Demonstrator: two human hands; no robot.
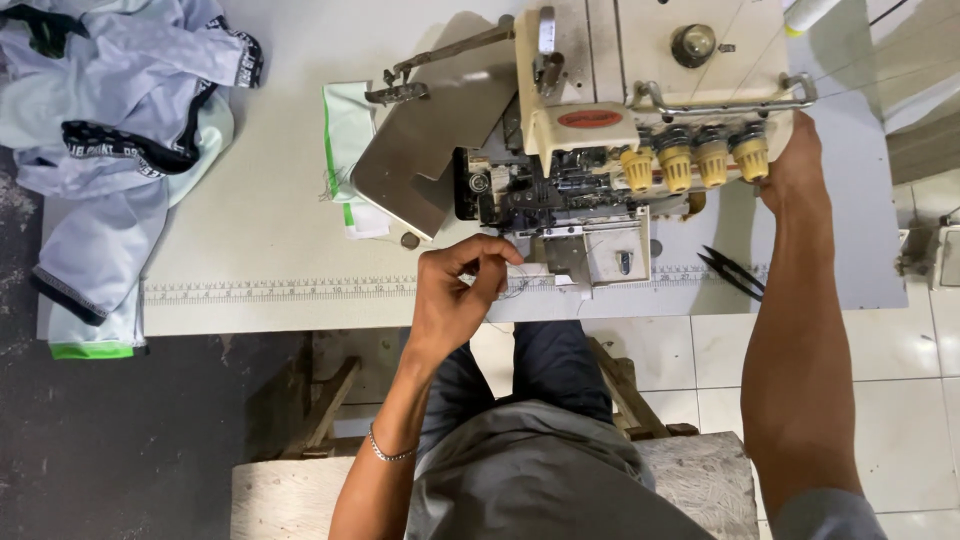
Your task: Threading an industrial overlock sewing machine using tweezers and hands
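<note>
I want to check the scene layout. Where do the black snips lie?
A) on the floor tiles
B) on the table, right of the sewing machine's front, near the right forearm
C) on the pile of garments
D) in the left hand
B: the snips lie on the table beside the right forearm, by the machine.

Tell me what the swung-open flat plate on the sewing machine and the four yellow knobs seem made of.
Swung-open flat grey plate: likely metal with a brushed, dull sheen and a thin rigid edge. Four yellow ribbed knobs: probably moulded plastic, with opaque uniform colour and a soft gloss.
</note>
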